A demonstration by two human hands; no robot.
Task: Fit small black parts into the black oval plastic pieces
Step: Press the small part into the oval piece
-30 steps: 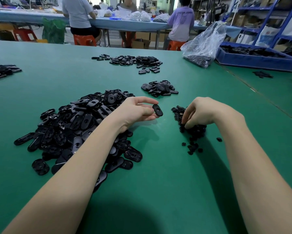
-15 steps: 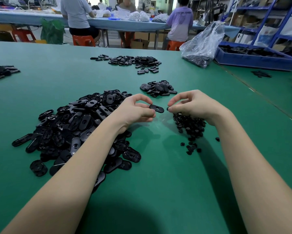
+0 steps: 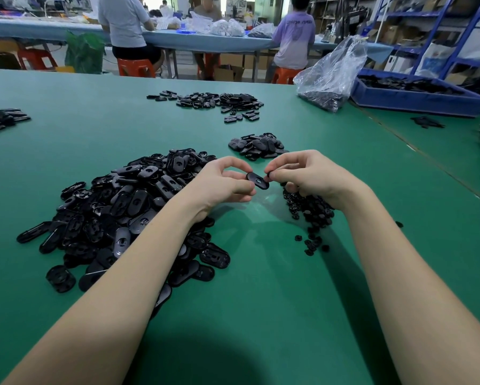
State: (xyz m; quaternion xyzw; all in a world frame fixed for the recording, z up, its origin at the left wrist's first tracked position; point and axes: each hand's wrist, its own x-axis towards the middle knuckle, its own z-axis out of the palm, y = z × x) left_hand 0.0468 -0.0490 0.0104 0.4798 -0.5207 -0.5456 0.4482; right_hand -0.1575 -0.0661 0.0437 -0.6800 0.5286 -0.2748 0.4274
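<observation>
My left hand (image 3: 224, 182) pinches a black oval piece (image 3: 257, 180) by its left end, held flat above the green table (image 3: 261, 301). My right hand (image 3: 308, 173) pinches a small black part (image 3: 269, 175) at the oval piece's right end, touching it. A large heap of black oval pieces (image 3: 122, 212) lies under and left of my left forearm. A pile of small black parts (image 3: 311, 212) sits below my right hand, partly hidden by it.
A smaller heap of oval pieces (image 3: 256, 145) lies just beyond my hands, another spread (image 3: 219, 102) farther back, one more (image 3: 0, 119) at the far left. A clear plastic bag (image 3: 330, 76) and a blue tray (image 3: 416, 95) stand at the back right. People sit at a far table.
My right hand lifted off the pile of small parts with one pinched and came left to the oval piece. My left hand stayed in place, turning the oval piece flatter.
</observation>
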